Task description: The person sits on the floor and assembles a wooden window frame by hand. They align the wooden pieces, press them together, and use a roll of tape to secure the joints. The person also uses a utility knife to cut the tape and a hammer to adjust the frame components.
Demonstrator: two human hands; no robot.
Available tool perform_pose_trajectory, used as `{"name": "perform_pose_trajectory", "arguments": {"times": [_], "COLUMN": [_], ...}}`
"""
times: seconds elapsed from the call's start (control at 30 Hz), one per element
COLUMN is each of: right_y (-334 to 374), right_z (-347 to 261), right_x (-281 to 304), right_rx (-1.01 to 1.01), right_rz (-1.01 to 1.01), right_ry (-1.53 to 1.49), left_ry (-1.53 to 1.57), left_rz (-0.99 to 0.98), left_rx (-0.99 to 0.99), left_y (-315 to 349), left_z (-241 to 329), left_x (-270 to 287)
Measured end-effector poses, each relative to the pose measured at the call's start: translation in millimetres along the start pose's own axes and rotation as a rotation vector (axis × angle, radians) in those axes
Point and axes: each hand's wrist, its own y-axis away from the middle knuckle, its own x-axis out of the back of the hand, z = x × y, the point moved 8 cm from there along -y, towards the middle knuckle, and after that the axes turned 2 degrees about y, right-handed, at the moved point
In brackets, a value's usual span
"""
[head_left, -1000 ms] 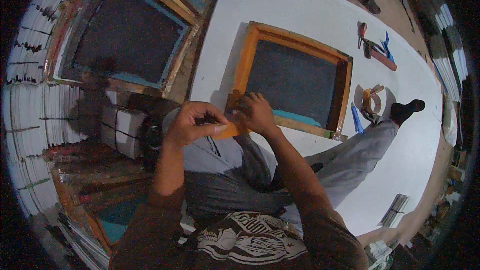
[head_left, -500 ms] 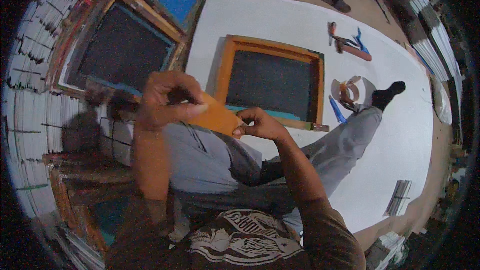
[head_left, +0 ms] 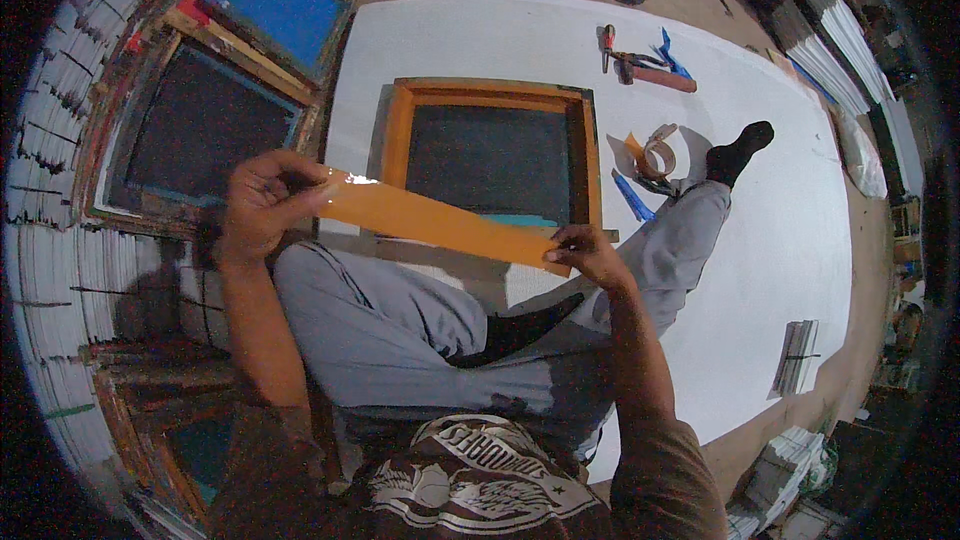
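Observation:
A strip of glossy orange-brown tape (head_left: 440, 225) is stretched between my hands, sloping down to the right. My left hand (head_left: 268, 205) pinches its left end, and my right hand (head_left: 595, 256) pinches the right end between thumb and fingertips. Beyond the strip lies a wooden-framed mesh screen (head_left: 400, 130), with a dark mesh and a teal band along its near edge. The strip passes in front of the screen's near left part; whether they touch I cannot tell. My right hand is close to the screen's near right corner.
A white board (head_left: 740, 280) lies under the screen. A tape roll (head_left: 660, 153) and a blue strip-like item (head_left: 633, 198) sit near my socked foot (head_left: 742, 152). Farther off are a red-handled tool (head_left: 607, 48) and a brown bar (head_left: 662, 78). More framed screens (head_left: 215, 115) lean at left.
My hands have moved apart, and the tape between them now shows as a longer, straight strip. The view has shifted, so the board and screen appear farther left.

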Motion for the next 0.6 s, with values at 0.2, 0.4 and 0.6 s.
{"name": "perform_pose_trajectory", "arguments": {"times": [0.2,0.4,0.6], "right_y": [7.8,-0.8,-6.9], "right_z": [9.5,22.2,22.4], "right_x": [58.5,92.6,106.1], "right_rx": [-0.019,0.092,-0.025], "right_rz": [0.151,0.26,0.345], "right_ry": [0.09,0.057,-0.027], "left_ry": [-0.181,-0.428,-0.303], "left_rz": [0.124,0.098,0.095], "left_rx": [0.154,0.223,0.43], "left_y": [-4.2,-9.3,-10.2], "left_z": [-39.0,-86.3,-141.6], "left_x": [-1.9,-2.5,-13.3]}}
